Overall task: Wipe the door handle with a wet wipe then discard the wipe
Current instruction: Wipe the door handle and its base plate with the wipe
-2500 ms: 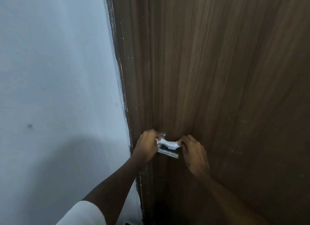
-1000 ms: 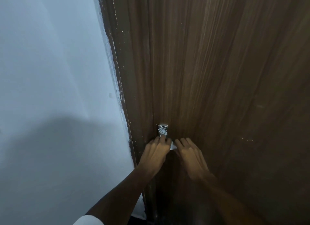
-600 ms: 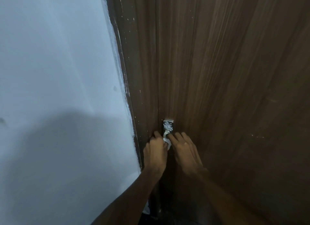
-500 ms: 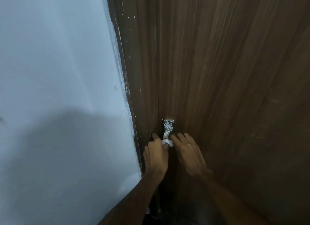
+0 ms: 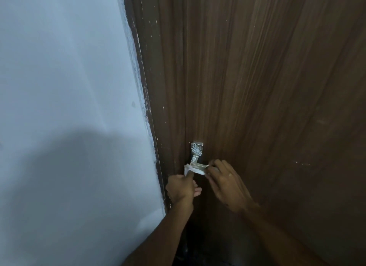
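A silver door handle (image 5: 196, 155) with an ornate plate sits on the dark brown wooden door (image 5: 267, 87). A white wet wipe (image 5: 195, 169) is stretched across the lever of the handle, just under the plate. My left hand (image 5: 181, 188) pinches the wipe's left end from below. My right hand (image 5: 225, 182) pinches its right end, with fingers curled over the lever's tip. Most of the lever is hidden behind the wipe and my fingers.
A pale blue-white wall (image 5: 69, 107) fills the left half, carrying a shadow. The door frame edge (image 5: 150, 127), with flecks of white paint, runs between wall and door. The area below the handle is dark.
My hands were close together over the lever with the wipe bunched up. They have drawn apart, so the wipe is pulled out flat across the lever. The view has shifted slightly.
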